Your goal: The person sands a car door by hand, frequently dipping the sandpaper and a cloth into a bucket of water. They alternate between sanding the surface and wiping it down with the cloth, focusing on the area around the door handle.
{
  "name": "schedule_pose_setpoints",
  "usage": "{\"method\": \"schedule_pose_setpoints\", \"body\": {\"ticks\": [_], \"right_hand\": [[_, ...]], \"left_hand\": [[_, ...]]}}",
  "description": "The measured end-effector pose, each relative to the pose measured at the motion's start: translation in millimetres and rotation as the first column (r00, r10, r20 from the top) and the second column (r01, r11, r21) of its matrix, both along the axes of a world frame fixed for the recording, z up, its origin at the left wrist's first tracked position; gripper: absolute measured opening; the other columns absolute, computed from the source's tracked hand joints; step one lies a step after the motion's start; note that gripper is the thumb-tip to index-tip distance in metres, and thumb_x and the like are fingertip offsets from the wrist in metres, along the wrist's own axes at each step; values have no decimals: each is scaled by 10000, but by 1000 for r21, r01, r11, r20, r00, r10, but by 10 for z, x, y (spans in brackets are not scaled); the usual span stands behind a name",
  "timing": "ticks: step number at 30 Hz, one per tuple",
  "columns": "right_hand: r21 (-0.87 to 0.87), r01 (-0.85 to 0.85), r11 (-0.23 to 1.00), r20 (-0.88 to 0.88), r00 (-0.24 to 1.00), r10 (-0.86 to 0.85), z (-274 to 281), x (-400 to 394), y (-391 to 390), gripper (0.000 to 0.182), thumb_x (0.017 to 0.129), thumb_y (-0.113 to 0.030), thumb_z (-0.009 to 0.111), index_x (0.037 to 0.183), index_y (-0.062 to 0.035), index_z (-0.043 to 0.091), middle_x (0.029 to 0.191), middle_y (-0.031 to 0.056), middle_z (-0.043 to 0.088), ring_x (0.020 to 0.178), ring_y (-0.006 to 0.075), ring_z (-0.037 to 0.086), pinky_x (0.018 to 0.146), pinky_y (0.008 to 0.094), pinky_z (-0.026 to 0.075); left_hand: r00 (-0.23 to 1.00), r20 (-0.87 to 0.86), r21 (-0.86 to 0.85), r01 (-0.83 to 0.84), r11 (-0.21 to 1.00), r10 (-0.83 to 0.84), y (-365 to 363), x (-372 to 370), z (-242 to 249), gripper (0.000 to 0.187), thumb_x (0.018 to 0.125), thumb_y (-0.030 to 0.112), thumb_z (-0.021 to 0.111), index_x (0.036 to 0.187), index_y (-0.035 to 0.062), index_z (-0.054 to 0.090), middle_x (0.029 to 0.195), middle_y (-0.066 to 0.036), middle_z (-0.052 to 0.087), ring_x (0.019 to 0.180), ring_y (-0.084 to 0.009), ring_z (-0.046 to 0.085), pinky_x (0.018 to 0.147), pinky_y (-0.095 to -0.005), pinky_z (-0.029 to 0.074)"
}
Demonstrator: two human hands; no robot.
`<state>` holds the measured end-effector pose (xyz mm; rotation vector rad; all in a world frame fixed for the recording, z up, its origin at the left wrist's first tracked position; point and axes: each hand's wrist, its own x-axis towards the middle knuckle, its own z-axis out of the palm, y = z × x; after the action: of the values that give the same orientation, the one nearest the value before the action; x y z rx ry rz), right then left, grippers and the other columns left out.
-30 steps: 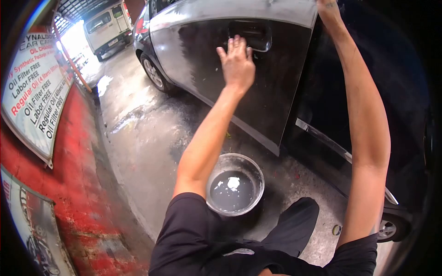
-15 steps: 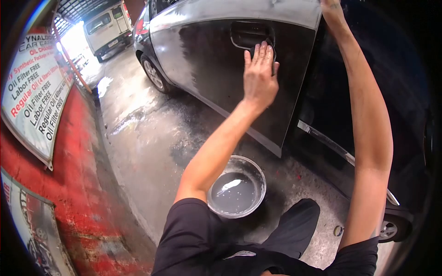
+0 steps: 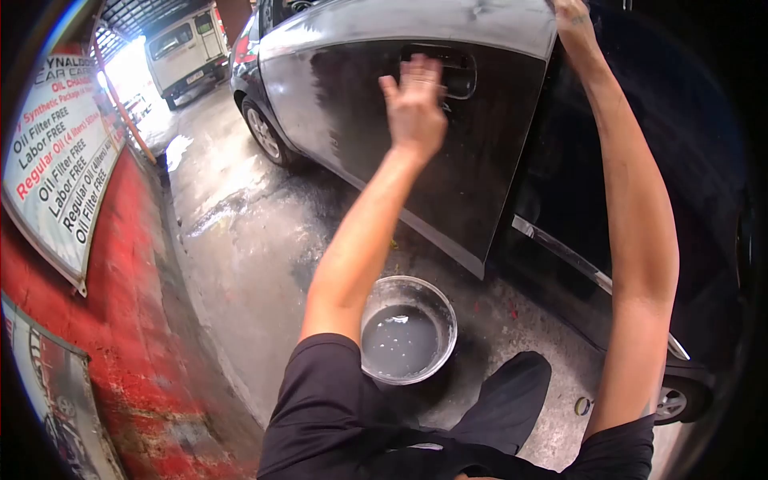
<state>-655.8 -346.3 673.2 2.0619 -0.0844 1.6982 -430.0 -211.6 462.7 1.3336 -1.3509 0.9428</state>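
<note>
Since half a second ago the left hand (image 3: 418, 112) has slid left and a little upward, from the lower right of the handle recess (image 3: 460, 80) to its left side, while the right hand (image 3: 573, 24) has stayed near the top of the dark car door (image 3: 472, 160). The left hand lies over the door's outer panel with its fingers stretched out and the thumb apart; they are blurred, and I cannot tell whether anything sits beneath the palm. The right hand is by the door's upper right edge, its fingertips at the border of the view, so I cannot tell whether it grips the edge or only rests there. The door stands ahead of the person, its upper part pale and its middle dark, with a cloudy grey patch toward the left. Below it, on the concrete floor (image 3: 232, 264), a round basin (image 3: 450, 320) holds grey liquid, beside the person's bent knee (image 3: 516, 392). A small ring-shaped item (image 3: 582, 406) lies near the right arm. At left a printed sign (image 3: 60, 144) hangs on a red wall (image 3: 136, 296); a white van (image 3: 186, 56) stands well behind.
</note>
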Motion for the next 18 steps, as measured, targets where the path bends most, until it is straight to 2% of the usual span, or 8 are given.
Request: {"method": "schedule_pose_setpoints", "body": {"ticks": [2, 5, 7, 9, 11, 13, 15, 18], "right_hand": [[-103, 71, 992, 48, 997, -67, -11, -25, -47, 242, 1000, -96, 491, 897, 38, 663, 869, 232, 665, 881, 373, 641, 774, 487, 457], [75, 23, 997, -12, 1000, -22, -86, -2, -58, 233, 996, -78, 491, 917, 52, 667, 886, 237, 669, 889, 374, 645, 780, 481, 462], [23, 3, 1000, 18, 1000, -3, -36, -30, -17, 239, 999, -79, 489, 929, 58, 672, 890, 237, 669, 875, 379, 642, 778, 482, 464], [42, 14, 999, -18, 1000, -13, -45, -14, 28, 248, 1005, -85, 482, 928, 57, 669, 893, 236, 670, 873, 381, 638, 777, 480, 464], [229, -135, 964, -6, 990, 140, -31, -54, 150, 256, 1006, -84, 471, 939, 55, 675, 892, 233, 671, 877, 378, 635, 782, 475, 462], [151, -71, 986, -23, 997, 75, -10, -62, -21, 260, 1007, -82, 464, 949, 52, 678, 891, 231, 671, 881, 373, 636, 784, 472, 462], [86, -13, 996, -22, 1000, 15, -32, -79, -130, 264, 1009, -81, 457, 958, 49, 682, 890, 230, 670, 885, 368, 637, 787, 469, 463], [24, 90, 996, -25, 996, -90, -23, -49, -74, 265, 1011, -87, 460, 981, 46, 687, 896, 231, 672, 897, 362, 640, 795, 467, 466]], "left_hand": [[998, -62, 62, 19, 998, -15, 56, 169, 61, 465, 1074, 229, 495, 1487, 22, 544, 1613, -176, 449, 1528, -384, 358, 1228, -682, 140], [938, -342, 81, 97, 992, -63, 38, -198, 140, 480, 1119, 286, 427, 1495, 5, 527, 1641, -191, 394, 1569, -391, 260, 1250, -643, 114], [916, -270, -116, 275, 954, -297, -14, -680, 171, 481, 1106, 281, 463, 1484, -7, 535, 1627, -223, 402, 1557, -396, 289, 1260, -611, 130], [968, -120, -82, 211, 974, -220, -2, -486, 119, 466, 1080, 258, 515, 1477, 16, 555, 1608, -206, 442, 1534, -393, 344, 1248, -635, 149], [996, 75, -30, 46, 998, -44, -14, -25, 77, 449, 1064, 221, 537, 1477, 47, 568, 1596, -169, 474, 1515, -381, 387, 1234, -666, 159], [981, 130, 32, -148, 988, 143, 82, 336, 130, 447, 1070, 217, 521, 1492, 76, 560, 1607, -120, 474, 1538, -362, 350, 1232, -690, 123], [990, 31, 61, -140, 988, 138, 77, 230, 122, 451, 1085, 229, 507, 1497, 49, 547, 1623, -127, 448, 1552, -365, 316, 1247, -666, 99], [846, -439, -131, 275, 953, -304, 19, -449, 301, 495, 1122, 282, 442, 1504, -27, 502, 1622, -243, 395, 1564, -390, 269, 1264, -614, 97]]}}
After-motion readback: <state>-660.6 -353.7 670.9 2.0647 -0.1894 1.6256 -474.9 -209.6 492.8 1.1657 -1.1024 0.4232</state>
